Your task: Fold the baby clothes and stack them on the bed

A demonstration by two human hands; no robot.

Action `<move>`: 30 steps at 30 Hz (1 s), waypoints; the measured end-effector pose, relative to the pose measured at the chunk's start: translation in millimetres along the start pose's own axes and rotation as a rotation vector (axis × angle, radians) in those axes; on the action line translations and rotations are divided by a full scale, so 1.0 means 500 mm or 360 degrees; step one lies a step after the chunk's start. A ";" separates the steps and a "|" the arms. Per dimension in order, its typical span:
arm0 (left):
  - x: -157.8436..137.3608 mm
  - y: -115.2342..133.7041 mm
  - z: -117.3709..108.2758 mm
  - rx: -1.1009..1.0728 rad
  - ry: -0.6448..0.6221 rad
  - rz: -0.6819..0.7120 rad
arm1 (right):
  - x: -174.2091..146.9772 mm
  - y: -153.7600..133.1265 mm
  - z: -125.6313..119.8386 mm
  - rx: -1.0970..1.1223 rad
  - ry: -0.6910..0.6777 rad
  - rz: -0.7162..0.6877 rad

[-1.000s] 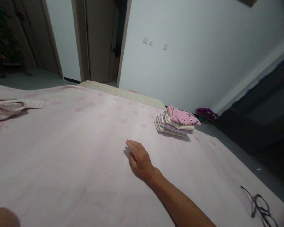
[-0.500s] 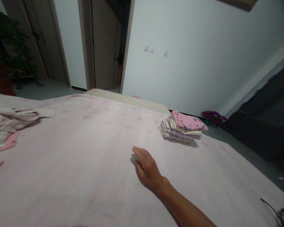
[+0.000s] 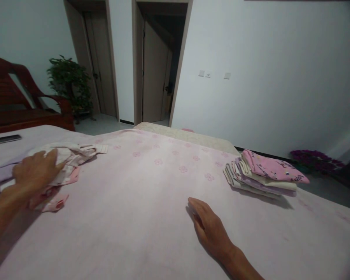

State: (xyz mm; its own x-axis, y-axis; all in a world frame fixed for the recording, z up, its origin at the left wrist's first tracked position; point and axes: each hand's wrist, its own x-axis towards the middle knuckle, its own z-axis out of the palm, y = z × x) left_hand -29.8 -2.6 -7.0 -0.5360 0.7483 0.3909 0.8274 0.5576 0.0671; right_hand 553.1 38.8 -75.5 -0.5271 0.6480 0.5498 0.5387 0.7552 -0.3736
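At the left, my left hand (image 3: 36,169) is over a loose heap of clothes (image 3: 67,157), fingers bent and somewhat apart, its fingertips partly hidden against the cloth. White striped, lilac and pink fabric shows in the heap. My right hand (image 3: 211,225) rests on the pale pink flowered sheet (image 3: 140,217) with its fingers extended and nothing in it. Beyond it to the right stands a stack of folded clothes (image 3: 259,181), a pink printed piece (image 3: 275,166) on top of cream, lilac and grey-white ones.
A dark flat phone-like object (image 3: 4,139) lies at the far left of the sheet. Past the bed are a wooden bench (image 3: 20,105), a leafy plant (image 3: 70,83), a half-open door (image 3: 156,74) and purple flowers (image 3: 315,158). A beige padded surface (image 3: 189,136) adjoins the far edge.
My view has turned left, and more of the clothes heap shows. My left hand has come into view over it. My right hand stays resting on the sheet.
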 end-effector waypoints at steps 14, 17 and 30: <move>-0.052 0.282 -0.189 -0.1198 0.0342 0.0095 | -0.002 -0.002 0.003 0.0096 -0.0043 0.0071; -0.192 0.417 -0.236 -0.1633 -0.0377 0.0741 | 0.000 -0.005 -0.006 0.0228 0.0070 0.0196; -0.292 0.398 -0.030 -0.0973 0.0162 0.1103 | 0.002 0.025 -0.032 0.0711 0.0160 0.0748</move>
State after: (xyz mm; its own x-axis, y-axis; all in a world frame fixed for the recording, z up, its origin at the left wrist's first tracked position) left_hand 215.6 -6.4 -36.9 0.1042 0.7924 0.6011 0.9174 -0.3100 0.2497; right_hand 569.8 47.5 -67.5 -0.2266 0.9230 0.3112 0.3602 0.3762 -0.8536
